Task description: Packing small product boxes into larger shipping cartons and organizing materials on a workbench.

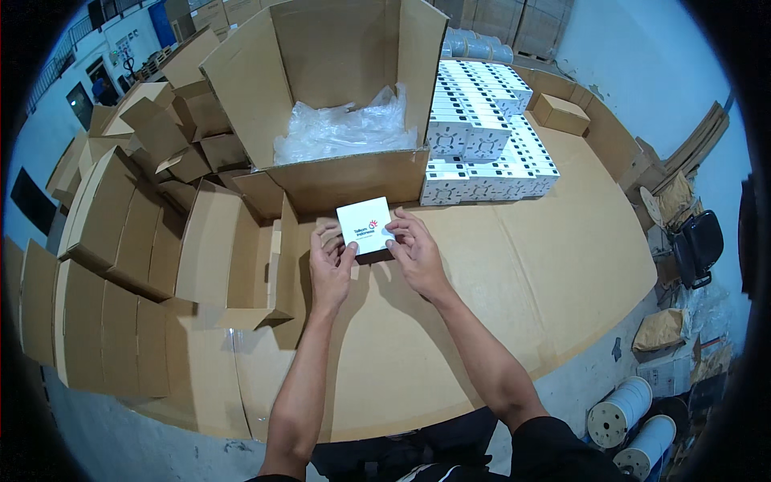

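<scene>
A small square white box (363, 221) with red and black print on top is held between my two hands, just in front of a large cardboard carton. My left hand (330, 255) grips its left side, thumb at the near corner. On the opposite side, my right hand (416, 251) has its thumb and fingers closed on the edge. Inside the large open carton (347, 181) lies crumpled clear bubble wrap (345, 128). Left of my hands stands an open small carton (255, 265) with a white piece inside. Stacks of white boxes (482, 136) fill the table's back right.
Several open brown cartons (120, 233) crowd the left side. The table (514, 281) is covered with cardboard. A closed brown box (560, 114) sits at the far right. White cable spools (620, 411) and a black chair (697, 245) are on the floor to the right.
</scene>
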`<action>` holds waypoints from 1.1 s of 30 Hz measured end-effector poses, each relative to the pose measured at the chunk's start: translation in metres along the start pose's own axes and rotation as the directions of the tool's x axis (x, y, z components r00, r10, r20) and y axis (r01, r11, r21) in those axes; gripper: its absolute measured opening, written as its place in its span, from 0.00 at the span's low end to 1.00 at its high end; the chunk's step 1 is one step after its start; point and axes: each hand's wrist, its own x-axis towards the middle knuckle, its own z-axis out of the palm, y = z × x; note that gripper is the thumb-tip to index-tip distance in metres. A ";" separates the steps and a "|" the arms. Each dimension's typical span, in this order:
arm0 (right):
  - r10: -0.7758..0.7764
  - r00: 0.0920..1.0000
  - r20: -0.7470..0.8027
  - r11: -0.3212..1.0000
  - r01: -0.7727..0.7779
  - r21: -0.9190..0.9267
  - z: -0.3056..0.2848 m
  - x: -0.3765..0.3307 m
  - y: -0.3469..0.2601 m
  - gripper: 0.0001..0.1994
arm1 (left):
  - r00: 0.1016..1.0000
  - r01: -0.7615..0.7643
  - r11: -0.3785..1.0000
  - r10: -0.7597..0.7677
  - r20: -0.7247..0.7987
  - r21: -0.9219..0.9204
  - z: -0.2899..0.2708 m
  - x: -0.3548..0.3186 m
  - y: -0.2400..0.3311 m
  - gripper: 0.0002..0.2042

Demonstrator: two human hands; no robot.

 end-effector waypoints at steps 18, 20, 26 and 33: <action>0.075 0.997 0.004 0.967 -0.071 -0.244 -0.015 0.010 0.014 0.24 | 0.993 -0.060 0.857 -0.003 0.121 0.512 -0.003 0.008 0.012 0.25; 0.072 0.997 0.024 0.968 -0.064 -0.243 -0.013 0.009 0.013 0.25 | 0.989 -0.143 0.842 0.095 0.117 0.521 -0.003 0.007 0.013 0.28; 0.010 1.000 -0.003 0.983 -0.010 -0.184 -0.021 0.010 0.020 0.31 | 0.923 -0.361 0.795 0.379 0.066 0.488 -0.003 0.000 0.034 0.31; 0.078 0.979 -0.188 0.992 -0.094 -0.082 -0.021 0.005 0.031 0.24 | 0.785 -0.533 0.555 0.606 0.129 0.638 0.036 0.088 0.116 0.09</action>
